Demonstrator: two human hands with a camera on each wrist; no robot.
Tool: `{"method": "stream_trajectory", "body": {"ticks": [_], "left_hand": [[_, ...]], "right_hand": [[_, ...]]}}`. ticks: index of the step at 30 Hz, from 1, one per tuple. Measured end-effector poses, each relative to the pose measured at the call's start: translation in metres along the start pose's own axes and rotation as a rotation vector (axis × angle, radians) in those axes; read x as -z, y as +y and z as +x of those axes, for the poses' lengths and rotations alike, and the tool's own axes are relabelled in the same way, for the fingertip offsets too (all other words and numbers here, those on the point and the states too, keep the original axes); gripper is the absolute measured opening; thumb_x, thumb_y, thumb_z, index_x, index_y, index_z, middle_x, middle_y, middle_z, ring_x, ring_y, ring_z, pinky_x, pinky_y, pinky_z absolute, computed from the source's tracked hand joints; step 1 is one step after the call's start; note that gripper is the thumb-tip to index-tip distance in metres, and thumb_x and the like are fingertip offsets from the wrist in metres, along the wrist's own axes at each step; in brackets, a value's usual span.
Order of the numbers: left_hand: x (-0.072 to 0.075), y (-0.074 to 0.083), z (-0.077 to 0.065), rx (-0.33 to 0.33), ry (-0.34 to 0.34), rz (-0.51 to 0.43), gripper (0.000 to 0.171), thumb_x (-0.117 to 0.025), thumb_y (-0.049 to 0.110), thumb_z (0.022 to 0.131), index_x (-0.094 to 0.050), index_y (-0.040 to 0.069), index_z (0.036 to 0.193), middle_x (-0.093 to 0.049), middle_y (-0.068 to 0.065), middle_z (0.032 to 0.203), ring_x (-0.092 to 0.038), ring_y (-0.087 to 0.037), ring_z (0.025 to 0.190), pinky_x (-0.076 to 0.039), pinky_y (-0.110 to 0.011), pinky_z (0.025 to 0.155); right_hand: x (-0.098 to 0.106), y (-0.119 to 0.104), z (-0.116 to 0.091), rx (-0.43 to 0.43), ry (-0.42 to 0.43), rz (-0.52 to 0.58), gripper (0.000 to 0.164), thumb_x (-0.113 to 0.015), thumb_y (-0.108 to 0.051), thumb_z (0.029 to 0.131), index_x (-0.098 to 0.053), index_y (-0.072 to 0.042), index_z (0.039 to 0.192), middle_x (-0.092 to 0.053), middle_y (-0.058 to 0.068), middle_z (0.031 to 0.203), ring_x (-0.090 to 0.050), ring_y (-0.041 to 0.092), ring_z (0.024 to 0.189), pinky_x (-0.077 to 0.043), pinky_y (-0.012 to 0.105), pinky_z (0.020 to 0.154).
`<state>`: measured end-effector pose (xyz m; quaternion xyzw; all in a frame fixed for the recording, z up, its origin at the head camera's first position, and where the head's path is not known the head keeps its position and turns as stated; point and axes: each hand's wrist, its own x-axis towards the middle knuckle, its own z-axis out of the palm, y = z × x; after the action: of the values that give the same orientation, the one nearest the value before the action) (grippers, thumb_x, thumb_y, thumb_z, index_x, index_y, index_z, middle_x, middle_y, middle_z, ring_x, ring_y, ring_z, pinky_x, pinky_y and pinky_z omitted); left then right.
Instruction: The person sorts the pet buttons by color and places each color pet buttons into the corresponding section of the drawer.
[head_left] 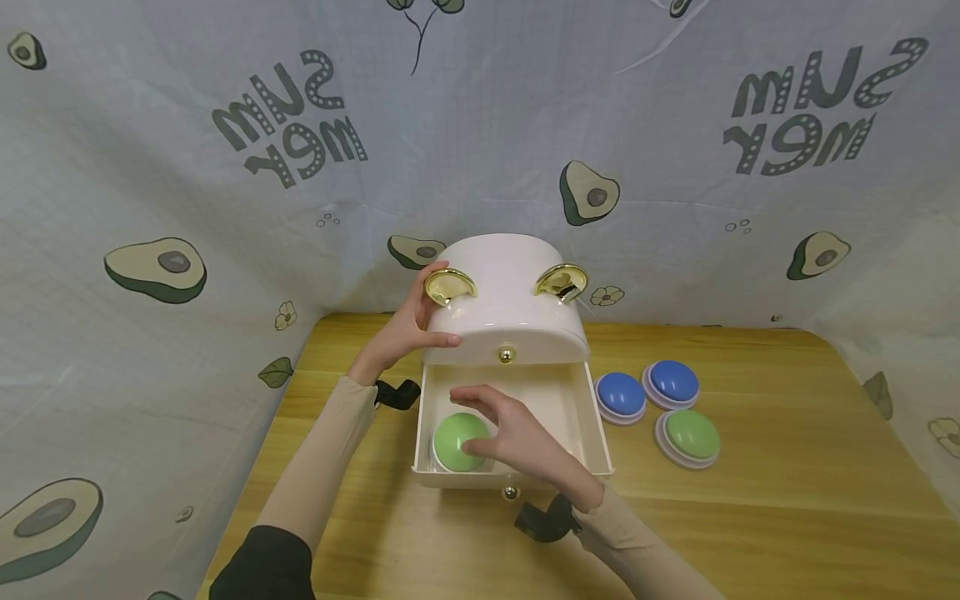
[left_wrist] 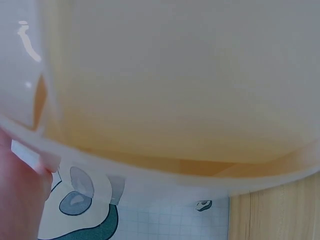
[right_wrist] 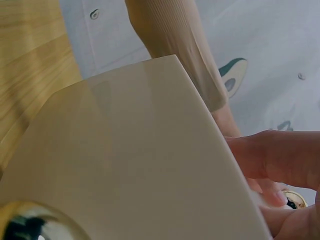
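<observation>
A glossy white drawer box [head_left: 510, 287] with gold ears stands at the table's back, its lower drawer [head_left: 555, 400] pulled out. My left hand [head_left: 405, 329] grips the box's left side, thumb across the front and fingers up by the left ear. Inside the drawer, at its front left, sits a green-domed push button [head_left: 453, 440] on a white base. Over it hovers my right hand [head_left: 517, 429], fingers spread from the thumb, the thumb tip overlapping the dome's right side. The right wrist view shows the drawer front [right_wrist: 125, 150] with right-hand fingers [right_wrist: 285, 155] past its edge.
Right of the drawer lie two blue push buttons [head_left: 621, 394] and another green push button [head_left: 688, 435] on the wooden table [head_left: 780, 500]. A printed cloth [head_left: 480, 167] hangs behind and around the table. A gold knob [head_left: 511, 492] sticks out from the drawer front.
</observation>
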<state>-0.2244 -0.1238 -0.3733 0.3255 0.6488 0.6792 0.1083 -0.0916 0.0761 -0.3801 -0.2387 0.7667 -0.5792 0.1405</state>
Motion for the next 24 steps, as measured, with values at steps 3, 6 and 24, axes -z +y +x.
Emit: {"method": "stream_trajectory", "body": {"ticks": [3, 6, 24], "left_hand": [[-0.001, 0.001, 0.001, 0.003, 0.001, 0.0, 0.102, -0.081, 0.003, 0.074, -0.013, 0.023, 0.147, -0.024, -0.006, 0.148, -0.026, -0.016, 0.135, -0.026, -0.043, 0.106], [-0.001, 0.001, 0.001, 0.001, 0.004, 0.009, 0.101, -0.078, -0.003, 0.074, -0.013, 0.022, 0.146, -0.022, -0.006, 0.149, -0.023, -0.015, 0.137, -0.023, -0.043, 0.108], [-0.002, 0.0, -0.001, 0.0, 0.007, -0.001, 0.102, -0.081, 0.004, 0.074, -0.012, 0.023, 0.147, -0.022, -0.006, 0.149, -0.026, -0.016, 0.134, -0.025, -0.042, 0.107]], "right_hand": [[0.0, 0.001, 0.0, -0.005, -0.014, 0.01, 0.055, -0.067, 0.008, 0.077, -0.05, 0.008, 0.13, -0.052, 0.022, 0.132, -0.045, 0.032, 0.127, -0.034, 0.045, 0.104], [0.0, 0.002, 0.001, -0.005, -0.018, 0.024, 0.054, -0.067, 0.008, 0.079, -0.049, 0.008, 0.13, -0.052, 0.021, 0.132, -0.045, 0.031, 0.127, -0.034, 0.044, 0.104], [0.028, -0.011, -0.027, 0.109, 0.089, 0.121, 0.046, -0.066, 0.003, 0.087, -0.051, 0.003, 0.13, -0.054, 0.019, 0.129, -0.047, 0.029, 0.125, -0.034, 0.032, 0.104]]}}
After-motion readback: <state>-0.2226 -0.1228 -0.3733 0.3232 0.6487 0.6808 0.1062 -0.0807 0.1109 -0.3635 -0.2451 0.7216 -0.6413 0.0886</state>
